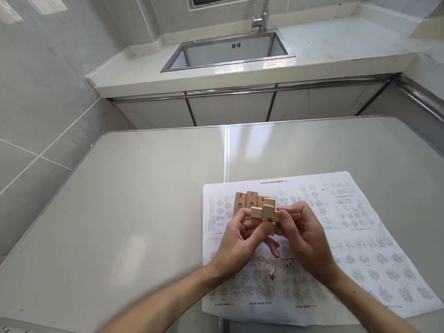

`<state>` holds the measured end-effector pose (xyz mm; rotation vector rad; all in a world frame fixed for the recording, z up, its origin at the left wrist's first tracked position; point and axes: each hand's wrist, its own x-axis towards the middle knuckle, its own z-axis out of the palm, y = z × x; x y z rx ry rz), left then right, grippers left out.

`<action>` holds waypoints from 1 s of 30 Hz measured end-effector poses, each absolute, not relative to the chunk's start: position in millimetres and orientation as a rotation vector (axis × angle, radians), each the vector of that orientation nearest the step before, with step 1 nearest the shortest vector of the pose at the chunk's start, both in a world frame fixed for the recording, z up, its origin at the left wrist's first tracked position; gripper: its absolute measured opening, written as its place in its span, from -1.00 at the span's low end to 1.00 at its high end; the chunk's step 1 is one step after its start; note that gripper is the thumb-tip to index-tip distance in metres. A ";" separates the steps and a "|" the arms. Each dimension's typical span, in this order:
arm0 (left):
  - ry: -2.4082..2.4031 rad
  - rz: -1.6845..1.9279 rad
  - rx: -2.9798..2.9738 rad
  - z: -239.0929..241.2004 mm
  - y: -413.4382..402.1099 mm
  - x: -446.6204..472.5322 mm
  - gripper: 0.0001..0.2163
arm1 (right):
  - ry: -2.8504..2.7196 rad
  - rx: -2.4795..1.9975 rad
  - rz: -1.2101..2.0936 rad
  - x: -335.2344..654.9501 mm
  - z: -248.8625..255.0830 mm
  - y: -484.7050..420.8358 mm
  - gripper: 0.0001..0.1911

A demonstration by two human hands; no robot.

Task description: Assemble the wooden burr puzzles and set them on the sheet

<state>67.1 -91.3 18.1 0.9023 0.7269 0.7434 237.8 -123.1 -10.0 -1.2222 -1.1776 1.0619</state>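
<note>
Both hands hold a small wooden puzzle (265, 213) of crossed light-wood blocks just above the table. My left hand (239, 243) pinches its left end with fingers closed. From the right side, my right hand (306, 239) grips it, fingers curled round the block. Behind the puzzle, three loose wooden pieces (248, 201) with dark markings lie side by side on a printed instruction sheet (363, 258).
The sheet lies on a grey folding table (136, 213) with a centre seam. Beyond it runs a white counter (330, 51) with a steel sink (227, 50) and faucet (262, 12). Grey tiled floor shows at the left.
</note>
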 end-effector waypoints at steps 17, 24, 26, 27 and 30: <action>0.686 0.783 0.928 14.6 -90.4 66.0 -0.64 | -1.310 -1.284 0.893 243.8 -9.0 -122.3 -0.77; 0.720 0.770 0.928 13.7 -91.3 65.5 -0.65 | -1.264 -1.291 0.924 237.9 -7.2 -126.3 -0.75; 0.714 0.763 0.913 11.0 -91.7 65.9 -0.65 | -1.280 -1.289 0.866 236.8 -6.7 -127.6 -0.76; 0.703 0.765 0.907 9.7 -91.8 66.0 -0.65 | -1.290 -1.284 0.839 236.7 -6.7 -128.1 -0.77; 0.671 0.766 0.901 8.5 -91.5 66.2 -0.64 | -1.311 -1.265 0.799 238.0 -8.4 -128.5 -0.79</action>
